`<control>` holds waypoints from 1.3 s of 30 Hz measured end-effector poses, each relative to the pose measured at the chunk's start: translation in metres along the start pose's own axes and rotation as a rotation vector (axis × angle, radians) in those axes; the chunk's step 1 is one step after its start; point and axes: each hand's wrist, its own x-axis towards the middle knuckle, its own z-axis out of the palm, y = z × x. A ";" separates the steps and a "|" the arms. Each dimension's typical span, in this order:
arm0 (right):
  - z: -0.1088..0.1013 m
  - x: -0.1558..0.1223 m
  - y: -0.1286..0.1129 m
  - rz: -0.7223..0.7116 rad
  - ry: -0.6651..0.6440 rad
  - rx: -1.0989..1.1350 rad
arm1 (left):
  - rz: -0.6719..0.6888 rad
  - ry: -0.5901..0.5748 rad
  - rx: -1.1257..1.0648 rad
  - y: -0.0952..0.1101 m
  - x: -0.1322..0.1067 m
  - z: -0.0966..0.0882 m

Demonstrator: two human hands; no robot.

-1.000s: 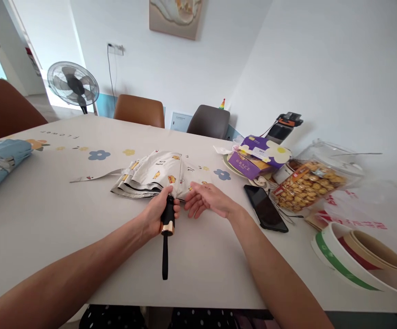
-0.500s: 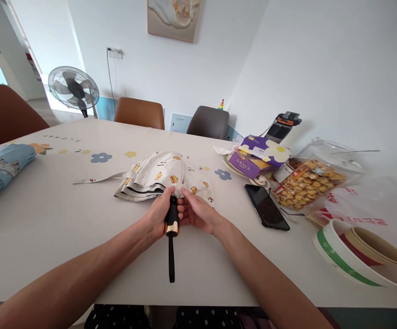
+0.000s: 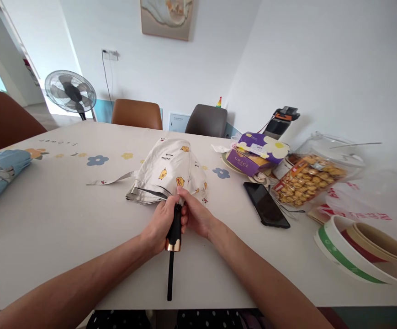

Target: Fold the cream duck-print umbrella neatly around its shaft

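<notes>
- In the head view, the white printed umbrella lies near the middle of the surface, and its black handle points to the near edge.
- Your left grip is closed around the handle. Your right grip has its thumb at the base of the canopy; its fingers are partly hidden, so I cannot tell whether it clasps the cloth.
- The tie band lies free toward the left edge. I think turning the handle could trap this band inside the folds, and a slack left grip could let the canopy spread.
- To the right lies the phone; your right forearm could push it by swinging outward. The purple box and snack jar stand behind it; a white-and-green roll is toward the near right corner.
- The blue umbrella, near the left edge, does not obstruct you.
</notes>
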 end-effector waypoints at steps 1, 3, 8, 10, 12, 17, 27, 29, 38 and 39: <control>0.000 -0.001 0.000 -0.023 0.011 -0.036 | 0.010 0.008 0.033 -0.001 -0.001 0.001; -0.001 -0.002 0.001 -0.082 0.020 -0.090 | 0.005 0.025 0.081 -0.002 -0.002 0.002; -0.001 -0.002 0.003 -0.179 0.084 -0.098 | 0.015 0.021 0.151 -0.001 -0.003 0.006; -0.002 -0.002 0.002 -0.238 0.107 -0.080 | 0.041 0.021 0.182 0.001 -0.003 0.007; -0.005 -0.003 -0.001 -0.288 0.091 -0.044 | 0.086 -0.002 0.202 0.004 -0.003 0.008; -0.018 -0.008 -0.013 -0.338 0.007 0.033 | 0.251 -0.023 0.442 0.007 -0.004 0.005; -0.043 -0.016 -0.034 -0.256 0.033 0.177 | 0.575 0.422 0.210 0.034 0.024 -0.030; -0.043 -0.017 -0.034 -0.228 -0.006 0.178 | 0.585 0.405 0.163 0.042 0.029 -0.035; -0.033 -0.021 -0.024 -0.273 -0.044 -0.039 | 0.521 0.142 0.085 0.057 0.023 -0.040; -0.031 -0.022 -0.024 -0.288 -0.020 -0.065 | 0.493 0.082 0.018 0.059 0.022 -0.042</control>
